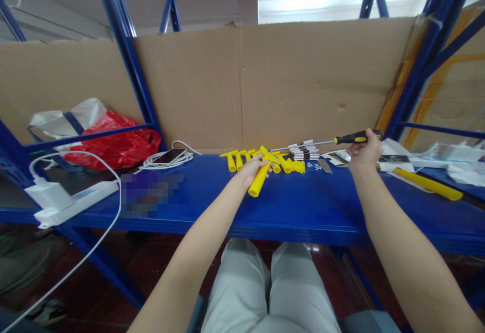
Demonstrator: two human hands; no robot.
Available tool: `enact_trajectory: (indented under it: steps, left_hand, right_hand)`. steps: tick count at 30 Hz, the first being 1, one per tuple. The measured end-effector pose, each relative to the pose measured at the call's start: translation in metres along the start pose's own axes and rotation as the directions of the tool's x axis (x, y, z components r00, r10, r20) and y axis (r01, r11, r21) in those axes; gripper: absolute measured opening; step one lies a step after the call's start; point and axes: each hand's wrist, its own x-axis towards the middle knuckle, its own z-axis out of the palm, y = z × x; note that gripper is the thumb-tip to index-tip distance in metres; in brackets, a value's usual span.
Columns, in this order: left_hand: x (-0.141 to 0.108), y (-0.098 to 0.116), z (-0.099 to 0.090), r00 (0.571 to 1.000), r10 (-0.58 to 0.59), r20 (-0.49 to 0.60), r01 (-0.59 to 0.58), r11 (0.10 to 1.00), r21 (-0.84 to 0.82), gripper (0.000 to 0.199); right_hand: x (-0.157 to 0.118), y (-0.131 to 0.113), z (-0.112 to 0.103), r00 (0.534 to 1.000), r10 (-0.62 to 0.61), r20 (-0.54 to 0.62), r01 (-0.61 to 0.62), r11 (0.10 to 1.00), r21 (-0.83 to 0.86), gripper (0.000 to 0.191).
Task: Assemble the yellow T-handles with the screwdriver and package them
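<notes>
My left hand is closed around a yellow plastic piece with a round tubular handle that points down toward me. In my right hand is a long screwdriver with a black and yellow handle, held nearly level. Its metal shaft runs left to the top of the yellow piece; whether the tip touches it is too small to tell. Several similar yellow pieces stand in a row behind my left hand. Right of them lie a stack of small white and dark packets and tiny metal parts.
The blue shelf has a cardboard wall behind it. On the left are a power strip, a phone with coiled white cable and a red bag. A yellow tube lies at the right.
</notes>
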Motion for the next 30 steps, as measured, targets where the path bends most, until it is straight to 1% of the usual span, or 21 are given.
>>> enact_trajectory:
  steps: [3, 6, 14, 21, 25, 30]
  left_hand:
    - [-0.0014, 0.0006, 0.0014, 1.0, 0.009, -0.001, -0.009, 1.0, 0.006, 0.061]
    - [-0.0027, 0.001, 0.0024, 1.0, 0.013, -0.008, -0.013, 1.0, 0.004, 0.06]
    - [-0.0002, -0.0002, 0.0008, 1.0, 0.015, 0.012, -0.015, 1.0, -0.002, 0.059]
    - [0.0028, -0.0014, -0.0018, 0.999, 0.01, 0.037, -0.009, 1.0, -0.023, 0.065]
    - [0.0007, -0.0008, -0.0005, 0.999, 0.018, 0.032, -0.018, 1.0, -0.001, 0.061]
    - [-0.0004, -0.0005, 0.0004, 0.999, 0.014, 0.037, -0.013, 1.0, -0.015, 0.056]
  right_hand:
    - [-0.0084, -0.0044, 0.0047, 0.996, 0.011, -0.084, -0.01, 1.0, 0.012, 0.027]
    - [-0.01, -0.0052, 0.006, 0.996, 0.017, -0.087, -0.016, 1.0, 0.011, 0.025]
    - [-0.0034, -0.0009, 0.0028, 0.997, 0.002, -0.076, -0.001, 1.0, 0.005, 0.021]
    - [-0.0062, -0.0024, 0.0045, 0.996, 0.006, -0.086, -0.004, 1.0, 0.025, 0.023]
    - [-0.0083, -0.0033, 0.0051, 0.996, 0.005, -0.091, -0.003, 1.0, 0.026, 0.023]
    - [-0.008, -0.004, 0.0048, 0.998, -0.001, -0.069, 0.002, 1.0, 0.018, 0.023]
